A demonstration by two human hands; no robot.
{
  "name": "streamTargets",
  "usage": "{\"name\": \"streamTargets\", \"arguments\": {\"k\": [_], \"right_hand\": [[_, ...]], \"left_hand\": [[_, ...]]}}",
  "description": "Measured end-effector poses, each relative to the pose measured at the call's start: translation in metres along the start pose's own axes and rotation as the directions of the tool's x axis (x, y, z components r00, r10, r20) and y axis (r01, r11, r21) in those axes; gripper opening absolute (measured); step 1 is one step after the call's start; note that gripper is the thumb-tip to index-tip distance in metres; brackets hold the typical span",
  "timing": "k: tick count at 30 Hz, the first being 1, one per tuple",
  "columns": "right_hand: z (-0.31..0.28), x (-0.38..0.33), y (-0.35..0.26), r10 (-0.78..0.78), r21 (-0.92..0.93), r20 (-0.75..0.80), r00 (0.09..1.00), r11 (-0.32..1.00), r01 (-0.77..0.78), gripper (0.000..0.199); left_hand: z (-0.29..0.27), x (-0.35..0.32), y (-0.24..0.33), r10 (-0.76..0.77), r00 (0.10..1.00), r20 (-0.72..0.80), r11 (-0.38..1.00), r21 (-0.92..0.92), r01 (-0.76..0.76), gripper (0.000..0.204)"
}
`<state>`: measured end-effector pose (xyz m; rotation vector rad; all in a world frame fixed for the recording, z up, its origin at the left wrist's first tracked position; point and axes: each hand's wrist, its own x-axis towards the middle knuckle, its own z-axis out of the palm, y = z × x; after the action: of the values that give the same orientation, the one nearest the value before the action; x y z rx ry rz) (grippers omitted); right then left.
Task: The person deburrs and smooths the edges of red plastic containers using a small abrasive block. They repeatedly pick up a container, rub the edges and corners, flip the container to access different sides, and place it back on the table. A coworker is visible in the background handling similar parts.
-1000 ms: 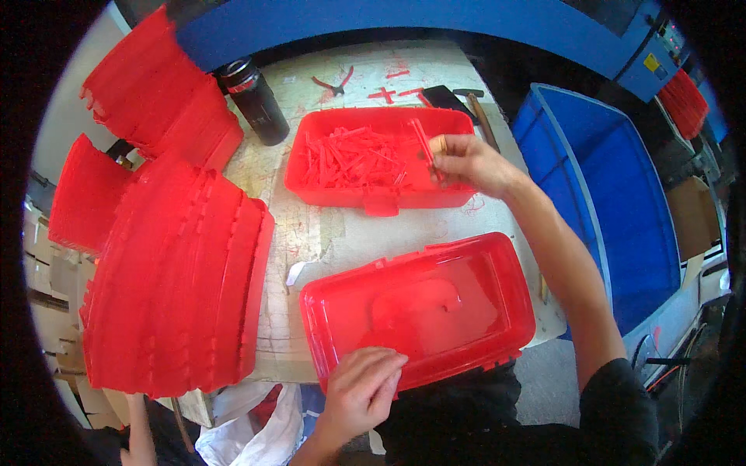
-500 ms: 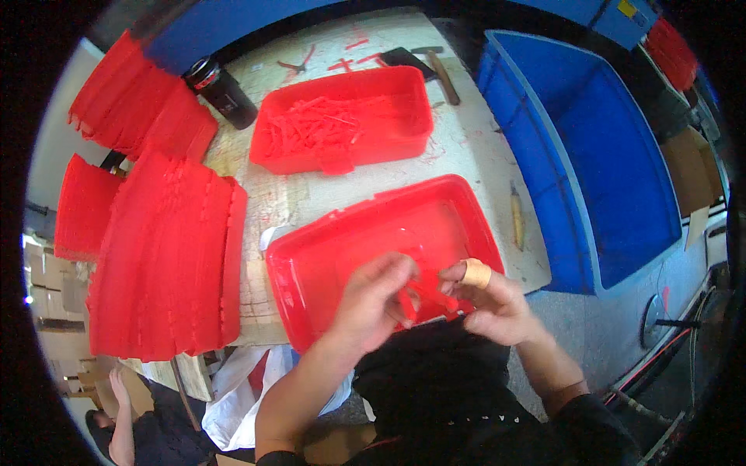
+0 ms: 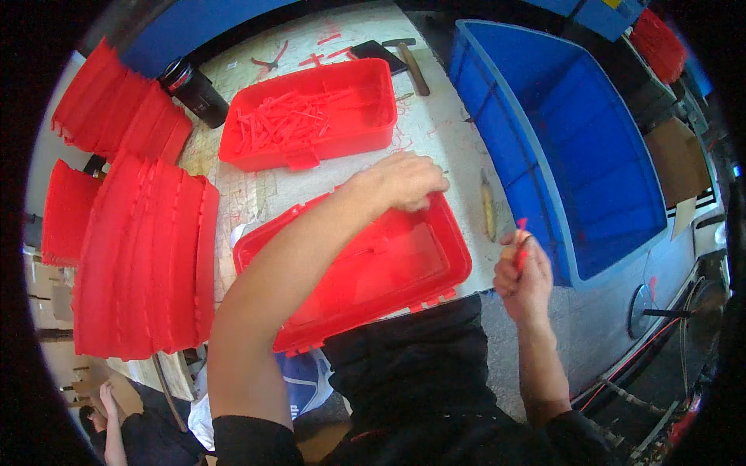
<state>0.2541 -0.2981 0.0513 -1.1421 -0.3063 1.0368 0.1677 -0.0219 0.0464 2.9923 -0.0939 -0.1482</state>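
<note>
A red plastic tray [image 3: 404, 268] lies tilted over the table's near edge in front of me. My left hand [image 3: 400, 180] reaches across and grips its far rim. My right hand [image 3: 522, 268] is off the table's right side, closed on a small red plastic stick [image 3: 521, 231] that pokes up from the fingers. Farther back a second red tray [image 3: 365, 116] holds several loose red sticks [image 3: 284, 118].
Stacks of red trays [image 3: 148, 264] fill the left side. A big blue bin [image 3: 567, 140] stands on the right. A black bottle [image 3: 190, 87], pliers [image 3: 266, 65] and a hammer [image 3: 408, 58] lie at the table's back. Another person's arm [image 3: 109, 419] shows at lower left.
Both hands were together at the near tray's front edge. Now my left hand has reached to the tray's far rim and my right hand has pulled away to the right with a stick.
</note>
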Motion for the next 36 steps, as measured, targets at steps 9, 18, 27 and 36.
{"name": "streamTargets", "arguments": {"k": [9, 18, 27, 36], "right_hand": [[0.015, 0.024, -0.016, 0.076, -0.52, 0.26, 0.963, 0.851, 0.073, 0.028], [0.103, 0.057, -0.002, -0.04, -0.813, 0.568, 0.822, 0.13, 0.568, 0.019], [0.14, 0.099, 0.056, 0.066, -0.636, 0.596, 0.8, -0.569, 0.521, 0.013], [0.131, 0.104, 0.068, -0.025, -0.583, 0.703, 0.711, -0.592, 0.556, 0.01]], "left_hand": [[0.01, -0.099, -0.062, -0.403, 0.915, 0.01, 0.896, -0.2, 0.397, 0.032], [0.036, -0.143, -0.051, -0.546, 0.836, -0.051, 0.754, -0.466, 0.464, 0.029], [0.041, -0.133, -0.054, -0.473, 0.87, -0.14, 0.84, -0.37, 0.397, 0.036], [0.031, -0.122, -0.048, -0.463, 0.886, -0.006, 0.847, -0.298, 0.44, 0.031]]}}
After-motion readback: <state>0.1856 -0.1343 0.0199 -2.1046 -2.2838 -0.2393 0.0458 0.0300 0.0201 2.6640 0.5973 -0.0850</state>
